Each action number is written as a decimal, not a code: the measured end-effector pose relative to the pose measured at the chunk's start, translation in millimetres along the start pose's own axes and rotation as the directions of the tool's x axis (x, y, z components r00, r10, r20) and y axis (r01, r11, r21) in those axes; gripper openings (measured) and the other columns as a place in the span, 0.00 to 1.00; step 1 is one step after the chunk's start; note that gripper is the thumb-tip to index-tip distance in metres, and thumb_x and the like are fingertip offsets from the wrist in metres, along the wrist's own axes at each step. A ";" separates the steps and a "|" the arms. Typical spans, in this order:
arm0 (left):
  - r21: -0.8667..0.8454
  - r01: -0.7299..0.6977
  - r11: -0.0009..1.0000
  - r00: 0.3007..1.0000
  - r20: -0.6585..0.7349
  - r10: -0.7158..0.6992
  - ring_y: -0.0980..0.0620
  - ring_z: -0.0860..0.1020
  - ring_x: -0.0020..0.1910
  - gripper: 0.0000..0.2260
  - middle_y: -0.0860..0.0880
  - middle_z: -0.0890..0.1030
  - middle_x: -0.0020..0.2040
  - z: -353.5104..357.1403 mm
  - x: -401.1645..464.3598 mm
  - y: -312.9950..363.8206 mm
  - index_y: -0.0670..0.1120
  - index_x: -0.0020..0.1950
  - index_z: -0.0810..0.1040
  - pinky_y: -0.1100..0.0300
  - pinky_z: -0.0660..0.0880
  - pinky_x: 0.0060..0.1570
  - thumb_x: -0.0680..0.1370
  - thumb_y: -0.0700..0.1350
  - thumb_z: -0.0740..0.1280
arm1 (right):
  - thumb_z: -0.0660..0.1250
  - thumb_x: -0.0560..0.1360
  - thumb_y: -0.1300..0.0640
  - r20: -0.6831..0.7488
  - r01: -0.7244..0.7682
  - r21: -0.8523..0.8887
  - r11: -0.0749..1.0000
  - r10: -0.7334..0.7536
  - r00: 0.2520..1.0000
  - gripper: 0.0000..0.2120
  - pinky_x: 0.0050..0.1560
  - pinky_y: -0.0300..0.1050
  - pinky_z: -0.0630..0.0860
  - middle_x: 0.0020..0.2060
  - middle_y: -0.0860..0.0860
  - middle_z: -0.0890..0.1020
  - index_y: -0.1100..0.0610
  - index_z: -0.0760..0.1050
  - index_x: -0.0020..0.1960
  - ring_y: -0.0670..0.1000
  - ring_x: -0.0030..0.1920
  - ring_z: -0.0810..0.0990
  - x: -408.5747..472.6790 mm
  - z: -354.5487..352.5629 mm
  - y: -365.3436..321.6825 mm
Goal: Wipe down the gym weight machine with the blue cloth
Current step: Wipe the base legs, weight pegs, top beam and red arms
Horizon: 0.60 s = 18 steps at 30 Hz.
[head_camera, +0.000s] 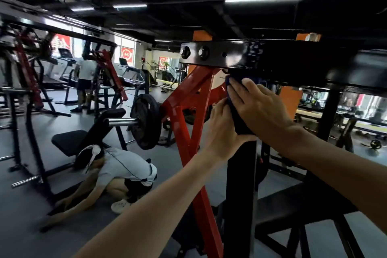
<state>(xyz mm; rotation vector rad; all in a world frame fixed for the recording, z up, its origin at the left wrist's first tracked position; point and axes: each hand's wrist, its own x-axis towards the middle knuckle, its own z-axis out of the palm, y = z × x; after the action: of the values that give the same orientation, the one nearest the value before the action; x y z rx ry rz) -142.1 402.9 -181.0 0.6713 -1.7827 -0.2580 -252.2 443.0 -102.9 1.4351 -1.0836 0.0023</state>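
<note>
The weight machine has a black upright post (240, 184), a glossy black crossbeam (219, 53) with bolts on top, and a red angled frame (188, 94) to its left. The blue cloth (230, 80) is wrapped over the top of the post just under the crossbeam. My right hand (259, 104) lies flat on the cloth with straight fingers, pressing it against the post. From the left, my left hand (223, 125) curls round the post and grips the cloth's lower part, thumb beneath it. Most of the cloth is hidden between my hands.
A person (121, 174) crouches on the floor at the lower left, close to the red frame. A weight plate (146, 123) on a chrome bar and a black bench (83, 138) stand behind them. Another person (84, 81) stands farther back. A black seat pad (303, 205) is at the lower right.
</note>
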 end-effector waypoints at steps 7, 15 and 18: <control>0.088 -0.076 0.993 0.996 0.050 0.072 0.48 0.66 0.72 0.45 0.44 0.67 0.73 0.4 1.7 -11.8 0.40 0.76 0.65 0.64 0.62 0.71 0.68 0.58 0.80 | 0.50 0.81 0.66 -0.056 0.030 -0.016 0.999 -0.031 0.998 0.23 0.65 0.54 0.74 0.72 0.63 0.70 0.67 0.66 0.74 0.62 0.68 0.70 -29.2 -11.9 21.4; 0.127 -0.112 0.986 0.993 0.050 0.106 0.50 0.67 0.71 0.45 0.45 0.72 0.71 3.1 5.5 -19.5 0.42 0.77 0.65 0.65 0.61 0.70 0.70 0.69 0.70 | 0.54 0.79 0.61 0.004 0.006 0.021 1.000 -0.006 1.000 0.25 0.63 0.51 0.74 0.75 0.60 0.68 0.65 0.64 0.76 0.59 0.69 0.67 12.6 -1.2 -6.5; 0.148 -0.136 0.980 0.990 0.061 0.128 0.50 0.67 0.70 0.43 0.46 0.73 0.69 2.8 7.4 -20.7 0.43 0.76 0.68 0.64 0.65 0.69 0.70 0.70 0.69 | 0.55 0.79 0.61 0.019 -0.010 0.058 0.998 0.009 1.000 0.24 0.64 0.51 0.73 0.74 0.59 0.69 0.64 0.65 0.75 0.59 0.69 0.68 5.4 -6.9 -0.3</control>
<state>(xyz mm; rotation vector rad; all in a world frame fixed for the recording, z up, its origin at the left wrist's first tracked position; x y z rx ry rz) -139.7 381.6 -186.2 0.6549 -1.9015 -0.0499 -244.9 445.2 -98.4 1.4842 -1.1133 0.0274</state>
